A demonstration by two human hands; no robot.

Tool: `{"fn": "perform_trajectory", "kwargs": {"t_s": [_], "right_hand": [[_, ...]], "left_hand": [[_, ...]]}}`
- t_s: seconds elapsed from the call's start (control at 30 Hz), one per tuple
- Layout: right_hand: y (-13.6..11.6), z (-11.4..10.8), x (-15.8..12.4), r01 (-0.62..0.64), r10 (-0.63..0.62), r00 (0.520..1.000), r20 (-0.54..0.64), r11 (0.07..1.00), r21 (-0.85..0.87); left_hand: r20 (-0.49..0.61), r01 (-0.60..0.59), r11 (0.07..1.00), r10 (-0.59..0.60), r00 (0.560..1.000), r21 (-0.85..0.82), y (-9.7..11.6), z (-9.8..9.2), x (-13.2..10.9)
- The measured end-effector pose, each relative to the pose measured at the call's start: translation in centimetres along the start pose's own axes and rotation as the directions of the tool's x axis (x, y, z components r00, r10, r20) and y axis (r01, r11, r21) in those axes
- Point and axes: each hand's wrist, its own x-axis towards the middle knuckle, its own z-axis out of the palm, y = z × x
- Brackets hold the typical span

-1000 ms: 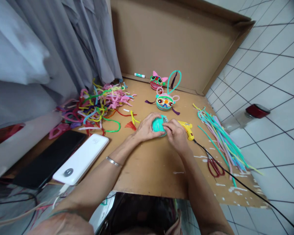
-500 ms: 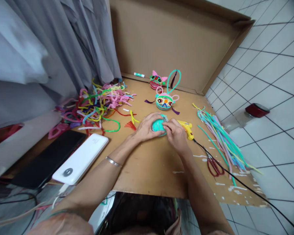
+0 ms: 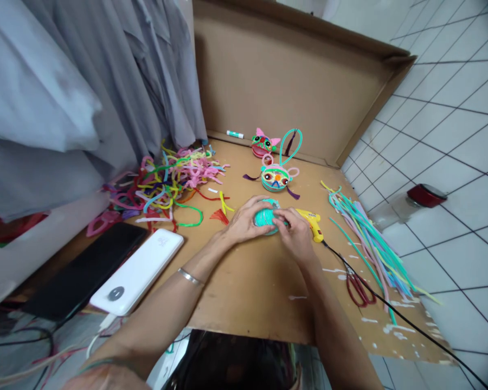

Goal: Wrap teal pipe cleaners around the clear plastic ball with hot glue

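Note:
My left hand (image 3: pixel 246 219) is wrapped round a turquoise ball (image 3: pixel 265 218) that looks coiled from fuzzy pipe cleaner. At the ball's right edge, thumb and fingers of my right hand (image 3: pixel 293 230) are pinched together; what is between them is hidden. Just beyond the hands stands a turquoise animal head (image 3: pixel 273 181) with pink ear loops, purple tassels and a turquoise hanging loop. Behind it sits a red and green head (image 3: pixel 262 145) with pink ears. A yellow hot glue gun (image 3: pixel 312 223) lies close to my right hand.
Left lies a tangle of coloured pipe cleaners (image 3: pixel 174 179), with a white power bank (image 3: pixel 138 271) and black phone-like slab (image 3: pixel 89 271) nearer me. Right are straight pipe cleaners (image 3: pixel 370 238), scissors (image 3: pixel 360 287) and the glue gun's black cord (image 3: pixel 406 314). A cardboard wall (image 3: pixel 268 70) closes the back.
The view has tilted up slightly, so everything sits a little lower in it. Both hands stay at the ball, and the right fingers have shifted slightly along its edge.

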Motion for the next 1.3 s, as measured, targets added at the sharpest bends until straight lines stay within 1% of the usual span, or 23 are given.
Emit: {"fn": "perform_trajectory", "kwargs": {"t_s": [0.13,0.27,0.4,0.57,0.7,0.87,1.0,1.17,1.3], "right_hand": [[0.24,-0.09,0.10,-0.002,0.002,0.999,-0.033,1.000,0.014],[0.21,-0.17,0.12,0.028,-0.028,0.999,-0.025,0.999,0.021],[-0.21,-0.30,0.15,0.040,-0.039,0.999,-0.018,0.999,0.030],[-0.35,-0.30,0.16,0.027,-0.027,0.999,-0.017,0.999,0.017],[-0.25,-0.15,0.12,0.037,-0.037,0.999,-0.030,0.999,0.014],[-0.32,-0.17,0.13,0.044,-0.044,0.999,-0.031,0.999,-0.012],[-0.38,-0.23,0.13,0.044,-0.044,0.998,-0.034,0.999,-0.013],[-0.34,-0.16,0.05,0.069,-0.071,0.996,-0.051,0.997,-0.029],[-0.21,0.00,-0.03,0.095,-0.097,0.994,-0.058,0.995,-0.031]], "left_hand": [[-0.021,-0.006,1.000,0.006,1.000,-0.014,-0.16,0.02,-0.02],[-0.055,0.028,0.998,-0.030,0.998,-0.049,-0.46,0.05,-0.05],[-0.060,0.053,0.994,-0.059,0.996,-0.094,-0.69,0.23,-0.06],[-0.060,0.033,0.992,-0.041,0.997,-0.122,-0.71,0.38,0.02],[-0.037,0.040,0.994,-0.044,0.998,-0.105,-0.65,0.24,0.07],[0.017,0.018,0.996,-0.017,1.000,-0.083,-0.32,-0.16,0.12],[0.057,0.055,0.997,-0.052,0.997,-0.061,-0.06,-0.26,0.12],[0.060,0.048,0.999,-0.046,0.997,-0.026,-0.16,0.00,0.00],[0.050,0.033,0.996,-0.037,0.998,0.083,-0.04,0.00,-0.01]]}}
